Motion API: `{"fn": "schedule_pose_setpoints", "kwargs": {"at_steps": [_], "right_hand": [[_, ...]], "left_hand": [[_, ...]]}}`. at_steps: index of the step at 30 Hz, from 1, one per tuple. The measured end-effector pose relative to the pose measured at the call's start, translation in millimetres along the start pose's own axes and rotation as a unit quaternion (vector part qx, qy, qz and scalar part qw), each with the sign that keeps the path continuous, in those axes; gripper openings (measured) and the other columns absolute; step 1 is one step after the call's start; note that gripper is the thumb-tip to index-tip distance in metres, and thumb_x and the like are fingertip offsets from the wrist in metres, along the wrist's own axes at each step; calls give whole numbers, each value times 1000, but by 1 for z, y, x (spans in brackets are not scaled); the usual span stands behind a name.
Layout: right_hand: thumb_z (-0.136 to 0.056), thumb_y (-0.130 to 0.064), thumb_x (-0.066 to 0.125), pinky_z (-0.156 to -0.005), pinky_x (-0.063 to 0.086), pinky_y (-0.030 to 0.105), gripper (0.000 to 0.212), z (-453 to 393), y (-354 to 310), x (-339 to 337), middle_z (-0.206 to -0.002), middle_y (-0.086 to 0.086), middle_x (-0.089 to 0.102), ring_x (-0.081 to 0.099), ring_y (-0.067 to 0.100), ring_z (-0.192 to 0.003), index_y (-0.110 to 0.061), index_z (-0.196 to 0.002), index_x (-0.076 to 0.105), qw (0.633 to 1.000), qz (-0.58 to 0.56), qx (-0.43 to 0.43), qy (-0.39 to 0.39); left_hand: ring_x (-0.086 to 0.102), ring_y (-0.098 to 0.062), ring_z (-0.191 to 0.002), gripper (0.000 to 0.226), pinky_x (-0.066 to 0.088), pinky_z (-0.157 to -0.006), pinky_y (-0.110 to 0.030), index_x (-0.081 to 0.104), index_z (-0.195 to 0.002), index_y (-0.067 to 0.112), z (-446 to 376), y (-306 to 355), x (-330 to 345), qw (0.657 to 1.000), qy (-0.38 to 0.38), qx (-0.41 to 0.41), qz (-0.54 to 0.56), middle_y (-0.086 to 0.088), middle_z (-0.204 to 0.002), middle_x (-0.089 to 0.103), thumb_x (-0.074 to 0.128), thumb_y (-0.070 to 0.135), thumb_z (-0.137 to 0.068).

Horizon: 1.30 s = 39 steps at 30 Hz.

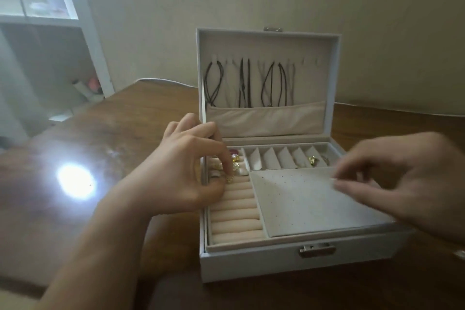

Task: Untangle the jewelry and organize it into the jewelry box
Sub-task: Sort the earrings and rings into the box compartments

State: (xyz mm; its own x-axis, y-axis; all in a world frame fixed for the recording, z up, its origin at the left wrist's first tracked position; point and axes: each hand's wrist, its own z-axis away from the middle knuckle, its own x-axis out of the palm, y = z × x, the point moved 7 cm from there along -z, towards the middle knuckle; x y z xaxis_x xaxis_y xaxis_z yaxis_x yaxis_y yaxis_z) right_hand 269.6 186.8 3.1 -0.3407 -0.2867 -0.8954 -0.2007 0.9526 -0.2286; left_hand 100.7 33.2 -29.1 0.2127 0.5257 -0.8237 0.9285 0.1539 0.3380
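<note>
A white jewelry box (pixel 251 263) stands open on the wooden table. Several dark cord necklaces (pixel 246 83) hang inside its raised lid. My left hand (pixel 191 161) is over the beige ring rolls (pixel 236 219) at the box's left and pinches a small gold ring (pixel 229 179) against them. Other rings (pixel 235 158), one with a red stone, sit in the rolls behind. My right hand (pixel 402 184) hovers blurred over the box's right side, fingers loosely curled above the grey earring panel (pixel 302 204), holding nothing I can see. Gold earrings (pixel 313 160) lie in a rear compartment.
A bright light reflection (pixel 75 181) glares on the table (pixel 125 121) left of the box. A white shelf unit (pixel 50 45) stands at the far left. A beige wall rises close behind the box. A metal clasp (pixel 317 250) sits on the box front.
</note>
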Motion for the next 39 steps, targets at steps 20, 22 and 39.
{"fn": "schedule_pose_setpoints", "kwargs": {"at_steps": [20, 22, 39], "right_hand": [[-76, -4, 81, -73, 50, 14, 25, -81, -36, 64, -85, -7, 72, 63, 1, -78, -15, -97, 75, 994, -23, -102, 16], [-76, -5, 81, -73, 53, 19, 25, -80, -39, 64, -86, -6, 73, 66, 3, -79, -15, -98, 75, 994, -10, -105, 21], [-81, -38, 64, -66, 55, 37, 21, -71, -42, 60, -83, -8, 65, 64, 12, -75, -38, -101, 70, 998, 51, -35, -3]], "left_hand": [[38, -7, -91, 13, 32, -83, -33, 71, -79, 36, -1, -6, 3, 999, 10, -32, -11, 11, -81, 50, 67, 45, -72], [37, -7, -90, 13, 30, -82, -32, 70, -78, 35, -1, -6, 4, 999, 8, -33, -18, 12, -80, 49, 66, 45, -71], [39, -7, -89, 10, 30, -79, -30, 69, -76, 35, -2, -7, 4, 1000, 16, -21, -5, 11, -79, 49, 66, 43, -70]]}}
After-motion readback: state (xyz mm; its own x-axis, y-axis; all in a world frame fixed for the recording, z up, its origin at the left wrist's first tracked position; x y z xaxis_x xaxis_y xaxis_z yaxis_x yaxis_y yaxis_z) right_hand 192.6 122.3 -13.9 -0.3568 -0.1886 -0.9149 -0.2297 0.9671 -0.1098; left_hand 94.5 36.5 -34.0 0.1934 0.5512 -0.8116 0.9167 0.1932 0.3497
